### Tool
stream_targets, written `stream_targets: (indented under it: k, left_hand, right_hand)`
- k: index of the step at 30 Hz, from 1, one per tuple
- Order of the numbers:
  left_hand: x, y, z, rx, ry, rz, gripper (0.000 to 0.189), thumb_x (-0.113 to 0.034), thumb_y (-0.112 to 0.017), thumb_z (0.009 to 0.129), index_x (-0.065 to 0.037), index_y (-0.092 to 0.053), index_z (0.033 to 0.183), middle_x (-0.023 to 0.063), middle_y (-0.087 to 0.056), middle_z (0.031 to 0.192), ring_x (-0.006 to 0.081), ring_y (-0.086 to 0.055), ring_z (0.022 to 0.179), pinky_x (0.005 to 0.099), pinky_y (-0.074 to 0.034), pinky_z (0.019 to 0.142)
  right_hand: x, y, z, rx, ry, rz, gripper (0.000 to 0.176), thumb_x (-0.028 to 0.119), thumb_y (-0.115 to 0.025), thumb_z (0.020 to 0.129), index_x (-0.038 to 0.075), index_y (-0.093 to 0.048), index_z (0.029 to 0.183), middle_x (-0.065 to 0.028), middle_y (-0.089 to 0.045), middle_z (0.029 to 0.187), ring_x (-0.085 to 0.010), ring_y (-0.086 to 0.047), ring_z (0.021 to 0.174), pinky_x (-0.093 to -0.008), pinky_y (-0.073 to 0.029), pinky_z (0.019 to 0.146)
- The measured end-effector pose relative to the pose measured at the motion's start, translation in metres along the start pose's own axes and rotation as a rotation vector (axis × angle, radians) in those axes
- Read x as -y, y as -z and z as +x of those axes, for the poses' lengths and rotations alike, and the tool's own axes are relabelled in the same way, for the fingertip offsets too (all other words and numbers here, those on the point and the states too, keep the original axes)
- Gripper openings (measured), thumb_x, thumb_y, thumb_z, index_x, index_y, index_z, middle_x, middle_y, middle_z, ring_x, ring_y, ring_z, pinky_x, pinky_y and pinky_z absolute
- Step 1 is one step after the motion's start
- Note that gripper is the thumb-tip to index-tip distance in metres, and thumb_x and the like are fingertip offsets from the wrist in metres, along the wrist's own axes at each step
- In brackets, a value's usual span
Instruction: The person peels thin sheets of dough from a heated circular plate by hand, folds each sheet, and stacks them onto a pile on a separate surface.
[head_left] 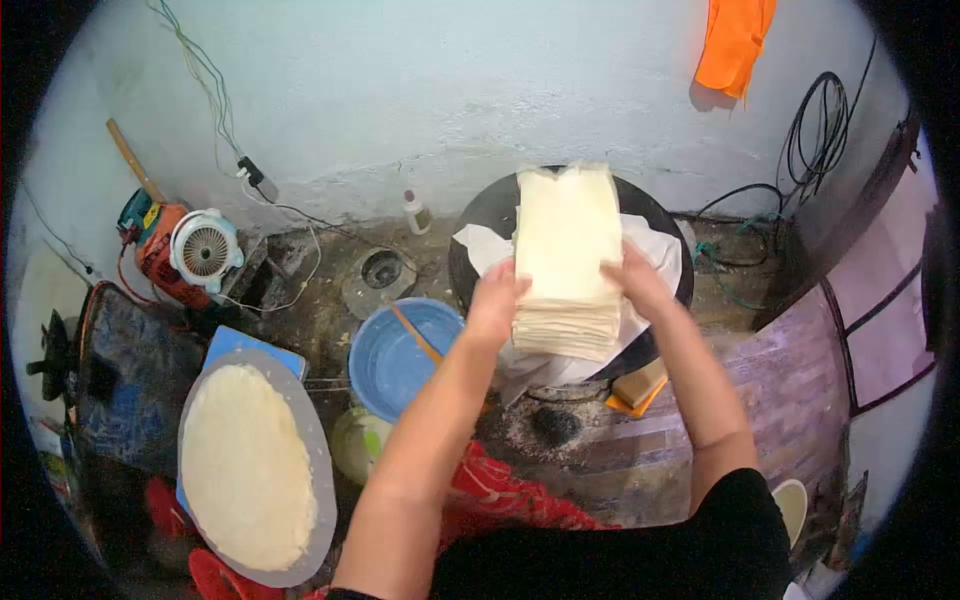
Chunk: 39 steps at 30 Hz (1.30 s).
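A thick stack of pale, folded thin sheets [568, 240] lies over a white cloth [655, 255] on a round black surface [480, 210]. My left hand [497, 295] grips the stack's left edge, and my right hand [637, 280] grips its right edge. The layers show at the near end of the stack. Both thumbs point inward over the sides; the other fingers are partly hidden.
At the lower left, a pale round sheet [248, 468] rests on a grey oval board [322, 480]. A blue basin [385, 365] with a wooden stick [415, 333] stands left of my left forearm. A blower [205, 255], a bottle [416, 213] and cables sit near the wall.
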<state>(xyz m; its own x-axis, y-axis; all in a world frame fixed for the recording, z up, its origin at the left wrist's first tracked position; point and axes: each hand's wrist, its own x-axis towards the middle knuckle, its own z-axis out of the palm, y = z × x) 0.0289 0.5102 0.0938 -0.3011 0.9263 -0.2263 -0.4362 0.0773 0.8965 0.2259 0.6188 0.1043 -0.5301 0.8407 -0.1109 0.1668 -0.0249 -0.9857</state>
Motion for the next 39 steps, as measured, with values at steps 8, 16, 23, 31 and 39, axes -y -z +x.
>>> stream_targets:
  k: [8, 16, 23, 31, 39]
  left_hand:
    - [0.040, 0.013, 0.009, -0.164, 0.070, 0.074, 0.051, 0.004, -0.056, 0.072, -0.001, -0.041, 0.121, 0.0132, -0.055, 0.109, 0.0176, -0.056, 0.087, 0.0268, -0.043, 0.065]
    - [0.062, 0.021, 0.012, -0.199, -0.189, 0.833, 0.044, -0.001, -0.054, 0.073, -0.001, -0.047, 0.117, 0.0124, -0.056, 0.108, 0.0220, -0.054, 0.095, 0.0329, -0.044, 0.078]
    - [0.076, -0.008, -0.019, 0.063, -0.736, 1.693, 0.049, -0.032, -0.051, 0.082, -0.017, -0.041, 0.127, 0.0087, -0.035, 0.135, 0.0327, -0.024, 0.128, 0.0562, -0.018, 0.098]
    - [0.080, -0.001, -0.025, 0.146, -0.597, 1.708, 0.053, -0.038, -0.052, 0.081, -0.022, -0.038, 0.130, -0.0004, -0.030, 0.139, 0.0271, -0.019, 0.131, 0.0592, -0.014, 0.098]
    - [0.076, 0.000, -0.025, 0.215, -0.523, 1.712, 0.057, -0.038, -0.054, 0.080, -0.023, -0.034, 0.132, -0.0018, -0.027, 0.140, 0.0257, -0.015, 0.133, 0.0599, -0.013, 0.098]
  right_hand:
    - [-0.065, 0.004, 0.004, -0.140, -0.146, 0.203, 0.025, 0.004, -0.055, 0.077, -0.002, -0.049, 0.100, -0.0080, -0.059, 0.080, -0.0137, -0.057, 0.064, -0.0264, -0.046, 0.053]
    - [-0.068, 0.023, 0.003, -0.028, -0.112, -0.130, 0.019, 0.017, -0.062, 0.073, 0.000, -0.053, 0.072, -0.0049, -0.053, 0.055, -0.0117, -0.049, 0.039, -0.0257, -0.041, 0.039]
    - [-0.048, 0.011, 0.044, -0.424, -0.008, -0.351, 0.050, 0.035, -0.069, 0.069, -0.003, -0.051, 0.094, -0.0126, -0.061, 0.071, -0.0211, -0.061, 0.067, -0.0306, -0.048, 0.062]
    - [-0.044, -0.004, 0.064, -0.345, 0.076, 0.113, 0.042, 0.013, -0.064, 0.074, -0.004, -0.044, 0.106, -0.0136, -0.062, 0.085, -0.0206, -0.061, 0.074, -0.0294, -0.048, 0.065]
    - [-0.046, 0.019, 0.047, -0.312, -0.146, -0.293, 0.041, 0.009, -0.056, 0.067, 0.002, -0.054, 0.107, -0.0113, -0.061, 0.086, -0.0170, -0.056, 0.060, -0.0314, -0.045, 0.052]
